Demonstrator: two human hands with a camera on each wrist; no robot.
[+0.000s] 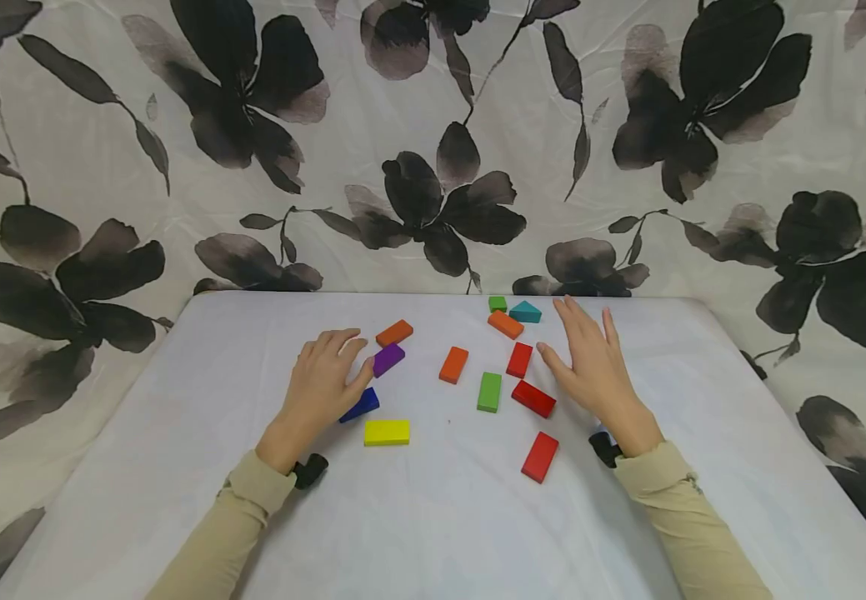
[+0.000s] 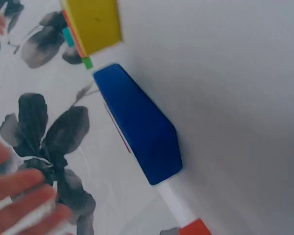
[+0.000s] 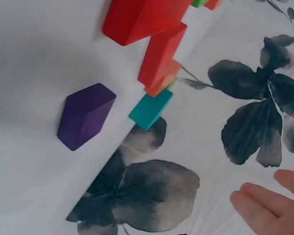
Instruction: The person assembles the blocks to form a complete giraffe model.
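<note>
My left hand (image 1: 322, 379) hovers over the left group of blocks, its fingers loosely bent and holding nothing. Its thumb overlaps the end of a purple block (image 1: 389, 359) in the head view. Partly covered by this hand is a blue block (image 2: 137, 125), seen whole in the left wrist view. My right hand (image 1: 592, 367) spreads its fingers, with nothing between them, right of two red blocks (image 1: 533, 399) (image 1: 519, 360). A dark purple block (image 3: 86, 116) shows in the right wrist view. Beyond the right fingertips sits a teal triangular block (image 1: 526, 312).
Orange blocks (image 1: 394, 333) (image 1: 453, 365) (image 1: 506, 324) and green blocks (image 1: 488, 392) (image 1: 498, 303) lie scattered on the white table (image 1: 433, 525). A yellow block (image 1: 387, 432) and another red block (image 1: 540, 457) are nearer the front. Behind the table hangs a floral cloth (image 1: 372, 125).
</note>
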